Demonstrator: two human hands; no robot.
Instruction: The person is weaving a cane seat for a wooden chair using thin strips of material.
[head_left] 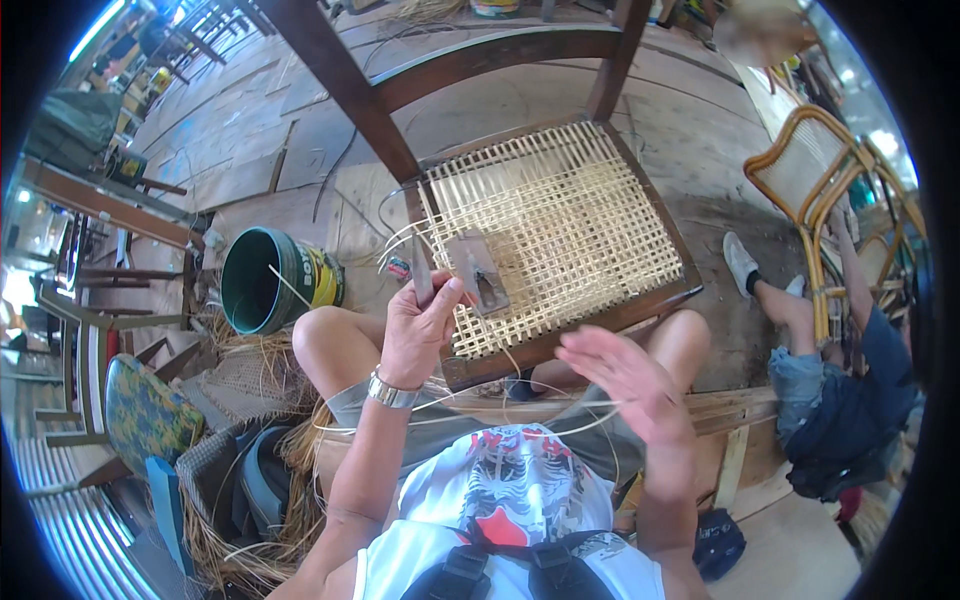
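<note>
A chair with a dark wooden frame (490,55) stands before me, its seat a half-open weave of pale cane (590,215). At the seat's left edge my left hand (415,335) is closed, with a grey pointed blade (422,278) standing up from its grip; the handle is hidden. Close to its fingertips, a flat metal plate with a dark fitting (478,272) lies on the weave. My right hand (630,385), blurred, hovers off the seat's near right corner with fingers stretched out, nothing visible in it. A thin cane strand (570,432) curves across my lap.
Left of the chair stands a dark green bucket (262,282) with a pale strip in it. Loose cane fibre (300,455) and a camouflage-patterned cushion (150,410) are at the lower left. On the right, another person (840,390) sits by a rattan chair (815,165).
</note>
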